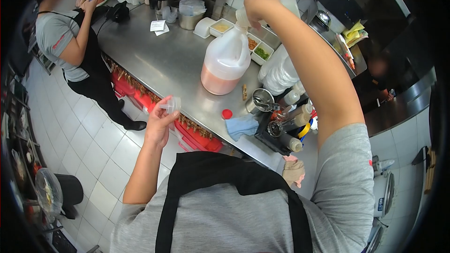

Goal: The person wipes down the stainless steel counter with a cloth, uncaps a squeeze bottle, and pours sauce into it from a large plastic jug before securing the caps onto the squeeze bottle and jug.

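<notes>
Fingers of the left hand (158,124) pinch a clear nozzle cap (172,105), while the right hand (260,9), fingers partly hidden, curls around a pale bottle (290,6) tilted by the plastic jug (226,58) on the steel counter (150,58), so I judge a slow, steady tilt best.

Worktop (145,51) seen as smooth metal, softly reflective. Jug (220,56): translucent plastic, smooth, with slight sheen. Nozzle cap (173,105): clear, glossy plastic. Red cap (227,114): smooth plastic. Cup (255,106): shiny metal. Blue cloth (242,127): soft, matt, creased. Apron (211,173): matt black fabric. Glazed-looking sheen noted on floor tiles (104,196).
</notes>
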`<move>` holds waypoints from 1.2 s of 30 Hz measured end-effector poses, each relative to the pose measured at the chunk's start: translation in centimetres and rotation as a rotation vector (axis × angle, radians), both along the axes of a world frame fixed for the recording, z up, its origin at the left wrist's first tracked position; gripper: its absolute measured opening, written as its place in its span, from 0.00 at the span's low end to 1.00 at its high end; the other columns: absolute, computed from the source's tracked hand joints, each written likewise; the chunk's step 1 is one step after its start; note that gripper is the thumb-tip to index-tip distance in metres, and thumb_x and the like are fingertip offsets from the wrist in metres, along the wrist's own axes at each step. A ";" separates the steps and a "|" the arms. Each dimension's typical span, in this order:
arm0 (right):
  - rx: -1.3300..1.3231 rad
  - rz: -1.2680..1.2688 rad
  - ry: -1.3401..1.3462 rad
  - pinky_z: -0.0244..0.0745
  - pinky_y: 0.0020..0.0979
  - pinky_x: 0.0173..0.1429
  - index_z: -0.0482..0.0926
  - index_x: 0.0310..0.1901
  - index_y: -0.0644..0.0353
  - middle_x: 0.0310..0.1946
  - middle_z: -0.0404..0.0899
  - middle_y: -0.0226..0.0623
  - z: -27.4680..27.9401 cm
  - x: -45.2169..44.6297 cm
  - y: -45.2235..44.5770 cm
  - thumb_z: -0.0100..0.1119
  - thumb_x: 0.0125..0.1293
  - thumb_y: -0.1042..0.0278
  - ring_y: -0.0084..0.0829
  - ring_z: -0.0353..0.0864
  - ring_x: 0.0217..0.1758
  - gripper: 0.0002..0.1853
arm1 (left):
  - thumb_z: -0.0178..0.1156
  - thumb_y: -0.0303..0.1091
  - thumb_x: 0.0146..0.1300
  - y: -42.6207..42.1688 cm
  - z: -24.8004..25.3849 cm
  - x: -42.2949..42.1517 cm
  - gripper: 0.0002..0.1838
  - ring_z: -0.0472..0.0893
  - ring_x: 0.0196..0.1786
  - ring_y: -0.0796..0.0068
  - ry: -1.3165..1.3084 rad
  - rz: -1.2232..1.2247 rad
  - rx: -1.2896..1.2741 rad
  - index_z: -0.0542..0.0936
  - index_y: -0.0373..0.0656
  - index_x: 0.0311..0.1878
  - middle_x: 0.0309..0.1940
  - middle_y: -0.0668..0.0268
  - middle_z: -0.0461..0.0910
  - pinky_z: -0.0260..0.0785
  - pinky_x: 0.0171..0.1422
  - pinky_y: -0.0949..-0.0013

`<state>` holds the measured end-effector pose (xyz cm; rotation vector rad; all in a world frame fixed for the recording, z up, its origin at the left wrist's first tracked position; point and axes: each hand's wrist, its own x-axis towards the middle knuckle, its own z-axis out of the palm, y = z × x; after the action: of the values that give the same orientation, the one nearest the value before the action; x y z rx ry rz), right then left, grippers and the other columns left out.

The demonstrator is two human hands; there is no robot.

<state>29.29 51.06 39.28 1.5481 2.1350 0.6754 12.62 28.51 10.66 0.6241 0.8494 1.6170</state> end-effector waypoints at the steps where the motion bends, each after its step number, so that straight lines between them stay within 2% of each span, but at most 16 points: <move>1: 0.003 0.018 -0.031 0.72 0.44 0.52 0.84 0.45 0.55 0.45 0.84 0.36 0.1 -0.2 0.0 0.76 0.36 0.70 0.37 0.82 0.48 0.26 | 0.65 0.18 0.54 0.1 -0.2 -0.1 0.31 0.77 0.48 0.77 0.003 -0.001 0.003 0.68 0.35 0.62 0.47 0.66 0.77 0.69 0.56 0.73; 7: 0.015 0.041 -0.081 0.69 0.44 0.53 0.85 0.43 0.54 0.47 0.83 0.35 0.4 -1.4 -0.5 0.77 0.37 0.70 0.37 0.82 0.50 0.25 | 0.64 0.18 0.55 0.0 -0.6 -0.9 0.31 0.76 0.52 0.73 0.031 -0.002 0.002 0.68 0.37 0.63 0.49 0.63 0.77 0.71 0.57 0.67; 10: 0.020 0.003 0.018 0.71 0.44 0.52 0.85 0.44 0.53 0.47 0.83 0.36 0.4 -0.8 0.0 0.77 0.37 0.70 0.37 0.82 0.50 0.25 | 0.63 0.18 0.54 0.3 -1.1 -1.4 0.31 0.76 0.54 0.71 0.047 -0.012 0.011 0.68 0.36 0.63 0.51 0.62 0.76 0.68 0.62 0.66; 14: -0.095 -0.095 0.376 0.76 0.40 0.50 0.85 0.44 0.59 0.46 0.83 0.41 -0.6 2.9 1.1 0.75 0.40 0.57 0.40 0.82 0.49 0.27 | 0.62 0.17 0.55 1.1 -2.3 -2.2 0.31 0.74 0.57 0.72 0.017 -0.049 0.007 0.68 0.36 0.63 0.54 0.61 0.75 0.65 0.65 0.68; 16: -0.170 -0.049 0.571 0.77 0.39 0.51 0.84 0.43 0.64 0.47 0.82 0.47 -1.6 5.0 0.6 0.75 0.38 0.48 0.42 0.82 0.48 0.32 | 0.62 0.17 0.55 1.6 -2.6 -2.5 0.30 0.74 0.57 0.71 0.011 -0.063 0.001 0.68 0.36 0.64 0.54 0.61 0.75 0.65 0.64 0.68; 20: -0.020 0.008 1.061 0.75 0.41 0.54 0.79 0.46 0.69 0.43 0.81 0.54 -6.5 9.3 -0.6 0.75 0.36 0.44 0.48 0.82 0.47 0.40 | 0.61 0.16 0.56 3.5 -2.8 -3.0 0.30 0.74 0.56 0.72 0.042 -0.094 -0.020 0.67 0.37 0.63 0.53 0.62 0.75 0.65 0.63 0.68; 23: 0.012 0.068 1.358 0.73 0.39 0.57 0.71 0.53 0.68 0.47 0.79 0.55 -9.7 11.6 -5.1 0.75 0.39 0.45 0.48 0.80 0.51 0.43 | 0.65 0.17 0.52 5.6 -3.6 -4.1 0.32 0.74 0.50 0.74 0.359 -0.087 -0.035 0.68 0.39 0.62 0.50 0.63 0.74 0.67 0.57 0.70; 26: -0.091 0.174 1.596 0.72 0.36 0.58 0.67 0.57 0.65 0.51 0.77 0.54 -14.7 12.7 -8.9 0.76 0.40 0.49 0.44 0.78 0.54 0.44 | 0.73 0.23 0.42 8.6 -6.2 -6.4 0.40 0.73 0.46 0.72 1.089 0.086 -0.042 0.68 0.44 0.62 0.46 0.63 0.73 0.69 0.52 0.67; 28: -0.301 0.164 1.684 0.71 0.37 0.59 0.68 0.58 0.59 0.50 0.76 0.50 -17.1 12.3 -11.7 0.77 0.40 0.49 0.43 0.77 0.55 0.44 | 0.74 0.24 0.39 10.6 -7.0 -7.3 0.43 0.74 0.46 0.68 1.269 0.054 -0.039 0.66 0.45 0.63 0.46 0.61 0.74 0.68 0.53 0.65; 30: -0.252 0.199 1.552 0.69 0.38 0.60 0.68 0.60 0.54 0.50 0.73 0.48 -21.4 11.3 -12.3 0.78 0.40 0.50 0.46 0.74 0.56 0.44 | 0.75 0.25 0.37 13.4 -7.7 -7.6 0.46 0.74 0.47 0.63 1.396 0.052 0.003 0.65 0.45 0.64 0.46 0.59 0.74 0.68 0.54 0.62; 32: -0.307 0.190 1.563 0.68 0.40 0.61 0.68 0.60 0.54 0.51 0.70 0.48 -23.5 10.1 -13.6 0.79 0.39 0.52 0.48 0.72 0.57 0.45 | 0.76 0.26 0.36 16.0 -8.1 -7.9 0.48 0.74 0.48 0.58 1.478 0.071 0.078 0.64 0.45 0.65 0.47 0.57 0.75 0.66 0.57 0.59; 35: -0.288 0.161 1.582 0.67 0.42 0.62 0.67 0.61 0.53 0.52 0.69 0.49 -26.0 8.1 -14.1 0.79 0.39 0.53 0.51 0.71 0.57 0.45 | 0.76 0.27 0.34 19.1 -7.6 -7.5 0.52 0.73 0.55 0.53 1.602 0.102 -0.027 0.62 0.46 0.67 0.52 0.56 0.75 0.63 0.62 0.56; 36: -0.279 0.153 1.582 0.67 0.42 0.62 0.67 0.61 0.53 0.52 0.69 0.49 -26.9 7.4 -14.1 0.79 0.39 0.54 0.52 0.70 0.57 0.45 | 0.76 0.27 0.34 20.3 -8.2 -7.6 0.53 0.72 0.58 0.51 1.626 0.124 0.068 0.61 0.45 0.69 0.55 0.54 0.74 0.61 0.64 0.56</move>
<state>36.68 36.98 12.40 1.9616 3.0614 -1.2622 5.04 48.78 2.44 2.0293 1.9572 0.9604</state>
